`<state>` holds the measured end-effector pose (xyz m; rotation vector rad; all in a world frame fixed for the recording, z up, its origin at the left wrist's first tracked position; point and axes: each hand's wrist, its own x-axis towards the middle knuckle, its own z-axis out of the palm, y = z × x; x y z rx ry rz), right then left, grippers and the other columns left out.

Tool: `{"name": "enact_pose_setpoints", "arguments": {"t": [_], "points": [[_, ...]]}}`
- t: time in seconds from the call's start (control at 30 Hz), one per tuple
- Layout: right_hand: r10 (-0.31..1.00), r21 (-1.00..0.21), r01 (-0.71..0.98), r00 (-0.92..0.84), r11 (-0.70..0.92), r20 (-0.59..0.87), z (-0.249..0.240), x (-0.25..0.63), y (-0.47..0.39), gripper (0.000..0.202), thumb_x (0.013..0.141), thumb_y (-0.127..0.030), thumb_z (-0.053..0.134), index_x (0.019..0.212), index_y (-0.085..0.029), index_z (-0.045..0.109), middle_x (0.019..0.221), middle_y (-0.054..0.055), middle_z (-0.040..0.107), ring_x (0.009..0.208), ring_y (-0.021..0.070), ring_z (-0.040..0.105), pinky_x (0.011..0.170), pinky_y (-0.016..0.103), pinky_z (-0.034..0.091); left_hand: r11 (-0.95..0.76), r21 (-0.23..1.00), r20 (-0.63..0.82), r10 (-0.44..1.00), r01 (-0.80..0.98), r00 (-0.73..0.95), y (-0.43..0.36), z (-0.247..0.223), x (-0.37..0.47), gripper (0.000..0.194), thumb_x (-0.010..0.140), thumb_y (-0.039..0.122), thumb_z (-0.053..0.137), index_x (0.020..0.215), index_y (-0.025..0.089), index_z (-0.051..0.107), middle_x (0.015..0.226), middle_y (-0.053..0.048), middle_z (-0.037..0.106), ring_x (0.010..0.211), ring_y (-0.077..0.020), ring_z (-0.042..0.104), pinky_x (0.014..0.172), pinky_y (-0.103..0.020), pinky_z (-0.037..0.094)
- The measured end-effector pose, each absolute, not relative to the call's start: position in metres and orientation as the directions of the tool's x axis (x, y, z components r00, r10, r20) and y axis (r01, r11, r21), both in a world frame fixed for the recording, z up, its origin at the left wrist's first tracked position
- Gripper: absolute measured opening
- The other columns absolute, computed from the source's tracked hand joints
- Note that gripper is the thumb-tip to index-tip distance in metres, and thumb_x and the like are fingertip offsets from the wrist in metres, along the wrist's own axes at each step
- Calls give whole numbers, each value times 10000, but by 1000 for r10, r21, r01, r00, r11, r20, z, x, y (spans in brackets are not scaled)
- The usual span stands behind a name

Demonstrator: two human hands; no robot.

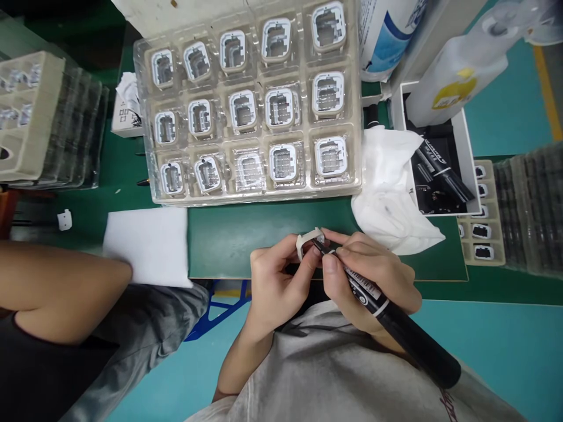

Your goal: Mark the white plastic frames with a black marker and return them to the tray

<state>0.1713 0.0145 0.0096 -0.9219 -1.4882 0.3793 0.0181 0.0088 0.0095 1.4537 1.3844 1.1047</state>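
Observation:
My left hand [278,287] is closed around a small off-white plastic watch-case frame [303,240], pinching it between thumb and fingers. A thick black marker pen [413,337] is gripped in my right hand [378,275], its narrow tip pointing into the frame's inner side. Whether the tip touches the plastic is too small to tell. Both hands meet just over the front edge of the green table. Above them lies a clear plastic tray [253,198] whose compartments hold similar square frames, white on their upper faces.
Right of the tray lie crumpled white wipes [391,193] and a white box [472,176] with a marker and bottle inside. Stacked trays [528,205] stand far right, others [74,123] far left. A white cloth pad [147,246] is beside another person's arm [65,287].

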Motion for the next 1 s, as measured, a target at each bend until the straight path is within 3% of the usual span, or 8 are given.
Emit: {"name": "enact_pose_setpoints", "arguments": {"t": [0.17,0.33,0.5,0.73,0.93,1.0], "points": [[712,-703,296,94,647,696,9,172,16,317,911,134,778,1070,-136,729,841,29,758,690,197,748,882,474,824,-47,949,48,999,313,3,8,12,20,395,1022,348,860,743,210,618,614,73,429,552,-92,333,515,-254,327],[725,-715,286,92,638,683,9,172,16,266,967,84,778,1087,-150,732,849,29,767,689,199,748,879,500,828,-55,932,62,998,359,-6,7,13,22,448,1049,417,818,725,221,579,597,68,425,539,-101,337,520,-266,339],[735,-723,264,68,639,675,11,174,16,296,968,92,773,1112,-163,730,849,27,763,699,198,747,896,505,824,-124,922,126,992,367,19,6,11,21,389,1103,340,734,763,223,587,614,67,440,552,-102,355,541,-266,348],[780,-770,246,73,589,621,13,174,14,313,941,126,792,1074,-154,747,859,23,741,740,194,740,883,485,817,-95,933,95,995,347,16,7,9,17,320,1052,353,816,798,207,687,611,67,484,543,-93,377,519,-251,352],[739,-721,282,56,633,671,11,174,17,281,959,90,795,1071,-160,732,830,9,725,711,187,735,890,460,824,-61,941,66,998,334,-4,9,11,18,380,1007,369,872,741,200,660,584,68,483,533,-88,384,511,-242,354],[734,-722,275,77,635,675,11,174,17,276,963,85,780,1067,-164,724,818,5,726,689,184,729,883,467,827,-41,950,45,999,309,-4,9,13,17,338,1009,360,879,766,197,711,579,62,542,518,-86,418,498,-234,367]]}}
